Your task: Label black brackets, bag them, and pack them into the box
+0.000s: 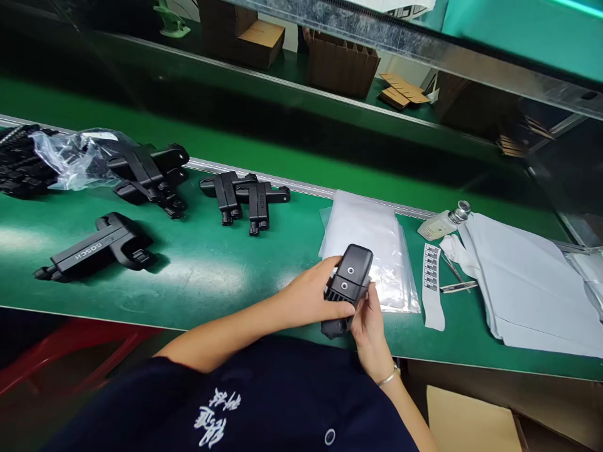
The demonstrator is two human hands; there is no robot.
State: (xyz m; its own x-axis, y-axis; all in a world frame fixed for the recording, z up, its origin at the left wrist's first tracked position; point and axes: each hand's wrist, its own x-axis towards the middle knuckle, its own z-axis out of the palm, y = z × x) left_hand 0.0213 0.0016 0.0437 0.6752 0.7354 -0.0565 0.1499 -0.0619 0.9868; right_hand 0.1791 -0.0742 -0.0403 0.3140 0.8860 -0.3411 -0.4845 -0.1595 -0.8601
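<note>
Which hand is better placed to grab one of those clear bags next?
Probably the right hand: it is nearest the clear bags and holds only the lower end of the black part, while the left hand wraps around its middle.

I have one view, from a camera worn on the person's head. It looks forward and steeply down over a green workbench [198, 270], which slants across the frame with its near edge low. Nearest the lens, at the bottom, is the person's dark shirt [282, 402]. Just above it, close in, the left hand [308, 295] and right hand [370, 326] grip a black part [346, 285]. Cardboard boxes [342, 63] lie far off at the top. Heights look squashed.
</note>
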